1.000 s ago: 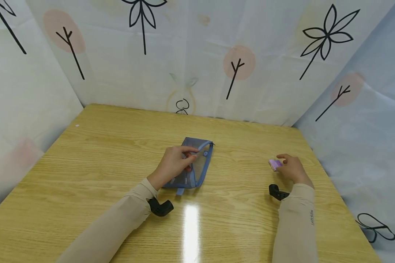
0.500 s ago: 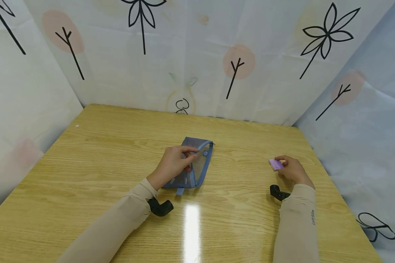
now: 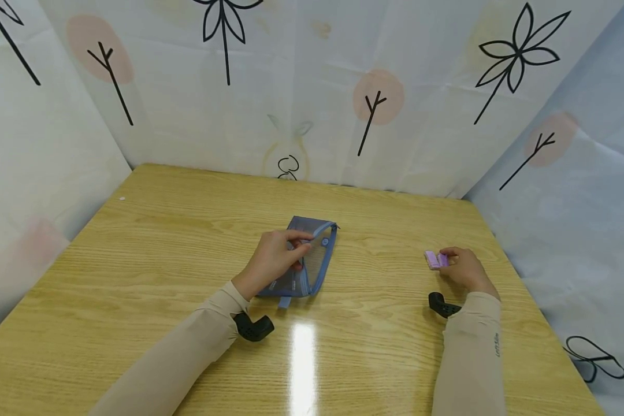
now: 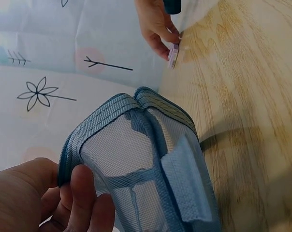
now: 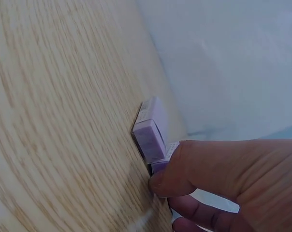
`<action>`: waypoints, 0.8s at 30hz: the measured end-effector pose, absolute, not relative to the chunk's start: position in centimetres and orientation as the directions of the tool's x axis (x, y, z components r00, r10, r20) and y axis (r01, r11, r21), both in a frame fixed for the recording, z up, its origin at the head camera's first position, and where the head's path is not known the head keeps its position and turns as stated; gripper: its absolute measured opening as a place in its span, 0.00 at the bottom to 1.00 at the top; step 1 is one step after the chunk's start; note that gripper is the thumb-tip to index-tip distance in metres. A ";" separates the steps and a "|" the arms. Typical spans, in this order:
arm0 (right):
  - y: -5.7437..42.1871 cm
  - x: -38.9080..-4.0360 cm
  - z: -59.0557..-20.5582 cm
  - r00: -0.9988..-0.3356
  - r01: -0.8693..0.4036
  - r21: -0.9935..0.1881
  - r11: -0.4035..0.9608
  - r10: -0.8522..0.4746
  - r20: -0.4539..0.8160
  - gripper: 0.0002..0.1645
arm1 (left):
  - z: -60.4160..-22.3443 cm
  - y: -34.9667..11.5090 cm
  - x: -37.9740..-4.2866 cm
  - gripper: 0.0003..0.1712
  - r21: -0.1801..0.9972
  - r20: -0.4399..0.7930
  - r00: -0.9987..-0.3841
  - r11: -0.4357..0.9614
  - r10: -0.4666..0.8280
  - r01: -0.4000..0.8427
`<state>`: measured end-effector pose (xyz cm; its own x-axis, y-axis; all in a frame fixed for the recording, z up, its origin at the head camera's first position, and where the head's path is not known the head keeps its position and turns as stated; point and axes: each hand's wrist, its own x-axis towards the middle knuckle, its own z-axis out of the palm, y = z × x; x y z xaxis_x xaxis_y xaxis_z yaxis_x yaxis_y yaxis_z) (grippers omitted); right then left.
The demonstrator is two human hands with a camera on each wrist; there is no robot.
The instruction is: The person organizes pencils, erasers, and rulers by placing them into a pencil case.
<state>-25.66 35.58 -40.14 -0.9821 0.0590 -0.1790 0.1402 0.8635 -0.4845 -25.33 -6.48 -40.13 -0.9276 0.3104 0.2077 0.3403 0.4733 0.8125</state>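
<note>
A blue mesh zip pouch (image 3: 324, 271) lies on the table at mid-view, its zipped mouth parted. My left hand (image 3: 270, 260) pinches the pouch's edge between thumb and fingers; the left wrist view shows the mesh wall (image 4: 119, 150) and blue binding close up. Toward the right side, my right hand (image 3: 467, 271) pinches a small purple box-shaped block (image 3: 443, 260) between thumb and fingers. Beside it on the table is a second purple block (image 3: 431, 260), with a narrow gap between them in the head view. The right wrist view shows the held block (image 5: 160, 166) partly hidden behind the thumb.
The wood-grain table (image 3: 187, 231) is bordered by white printed cloth (image 3: 312, 104) at the back and both sides. A tiny white speck (image 3: 122, 199) sits near the far left edge. Black wrist devices (image 3: 253, 328) hang below both wrists.
The purple piece under my right hand now shows as two, the held block shifted right from the other. My right hand has moved slightly right; the left hand and pouch stay put.
</note>
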 end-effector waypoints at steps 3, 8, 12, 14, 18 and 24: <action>35.5 -25.5 -39.9 -0.980 0.157 -0.494 0.855 0.074 -0.184 0.33 | -40.1 -6.5 -25.3 0.15 0.811 0.213 -0.927 0.474 0.308 0.343; 35.6 -25.2 -39.8 -0.982 0.161 -0.506 0.847 0.085 -0.170 0.33 | -40.1 -6.5 -25.4 0.15 0.812 0.216 -0.926 0.470 0.309 0.346; 35.6 -25.2 -39.9 -0.985 0.142 -0.517 0.844 0.070 -0.157 0.33 | -40.1 -6.5 -25.4 0.15 0.816 0.212 -0.927 0.466 0.309 0.342; 35.5 -25.2 -39.9 -0.986 0.134 -0.529 0.838 0.062 -0.152 0.34 | -40.1 -6.5 -25.4 0.15 0.817 0.208 -0.928 0.467 0.310 0.339; 35.2 -25.5 -39.8 -0.988 0.125 -0.546 0.828 0.054 -0.144 0.35 | -40.2 -6.6 -25.4 0.15 0.817 0.206 -0.928 0.468 0.309 0.337; 34.7 -25.7 -39.6 -0.992 0.104 -0.570 0.815 0.042 -0.120 0.34 | -40.2 -6.7 -25.4 0.16 0.823 0.202 -0.931 0.463 0.305 0.330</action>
<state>-25.69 34.68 -39.65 -0.9918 0.0422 -0.1204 0.1039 0.8147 -0.5705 -25.37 -6.68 -40.22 -0.9306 0.3054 0.2017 0.3301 0.4627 0.8227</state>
